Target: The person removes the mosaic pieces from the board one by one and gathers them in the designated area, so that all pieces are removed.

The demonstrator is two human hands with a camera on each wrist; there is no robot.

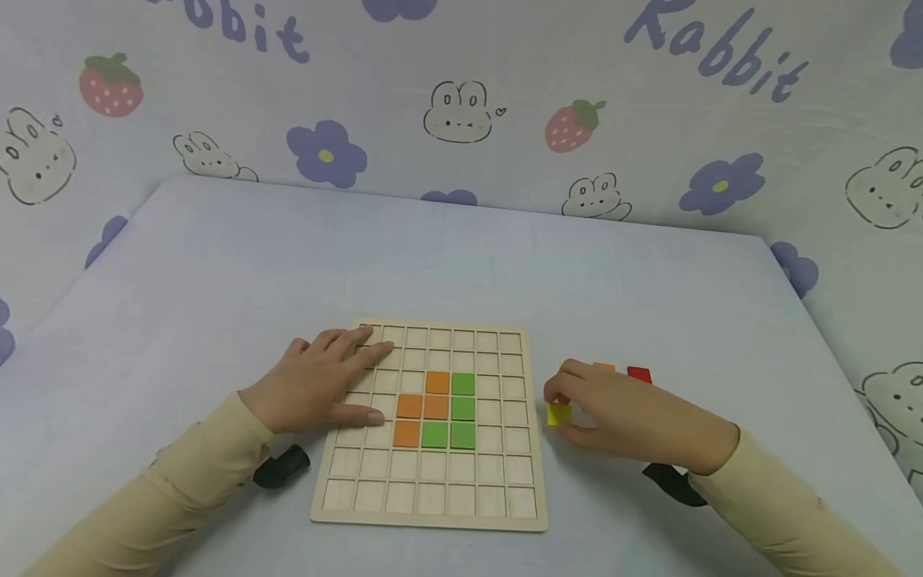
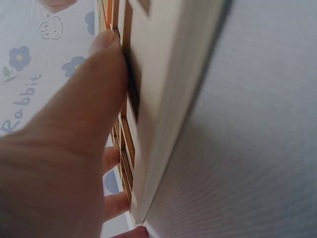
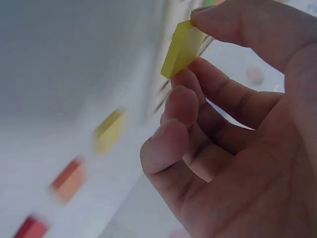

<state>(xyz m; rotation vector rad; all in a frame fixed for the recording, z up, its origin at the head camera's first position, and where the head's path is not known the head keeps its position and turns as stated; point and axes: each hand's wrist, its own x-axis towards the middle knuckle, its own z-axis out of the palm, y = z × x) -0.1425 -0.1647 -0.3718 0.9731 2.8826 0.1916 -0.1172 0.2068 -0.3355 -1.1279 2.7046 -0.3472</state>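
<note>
My right hand (image 1: 613,409) pinches a yellow square tile (image 1: 559,414) between thumb and fingers, just off the board's right edge. In the right wrist view that yellow tile (image 3: 182,49) is tilted, with the thumb at its top edge and a fingertip below. The wooden grid board (image 1: 429,521) lies flat on the table. Several orange tiles (image 1: 437,382) and several green tiles (image 1: 463,409) sit in its middle cells. My left hand (image 1: 317,385) rests on the board's left side with spread fingers. In the left wrist view its thumb (image 2: 99,74) lies over the board's rim.
Beyond my right hand lie an orange tile (image 1: 604,368) and a red tile (image 1: 638,375), partly covered by the hand. A second yellow tile (image 3: 110,131) shows beside them in the right wrist view. A white cloth covers the table (image 1: 447,264); a patterned curtain (image 1: 519,72) hangs behind.
</note>
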